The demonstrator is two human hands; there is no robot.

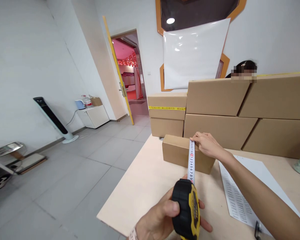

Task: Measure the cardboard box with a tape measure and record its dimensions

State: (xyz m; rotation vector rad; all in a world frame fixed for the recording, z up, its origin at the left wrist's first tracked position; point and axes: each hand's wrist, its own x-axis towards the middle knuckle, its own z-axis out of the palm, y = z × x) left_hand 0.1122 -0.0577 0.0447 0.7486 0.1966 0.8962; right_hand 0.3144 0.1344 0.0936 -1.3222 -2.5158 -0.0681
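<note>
Held the black-and-yellow tape measure (186,210) clamped in the left hand (161,216), with the thumb on one side of the case and fingers reaching past the other, above the near part of the worktop (137,196). Held the end of the white blade (191,163) under closed fingertips of the right hand (207,145), at the far top edge of a small cardboard box (176,153). Ran the blade across the top of that box and out past the front face to the case; could not tell of contact all along. Saw large cartons (220,130) stacked just behind the box, with a person's head (243,66) partly showing above. Noted a printed sheet (237,206) on the worktop beneath the right forearm, and, well apart, a tower fan (51,115) and a white cabinet (90,120).
</note>
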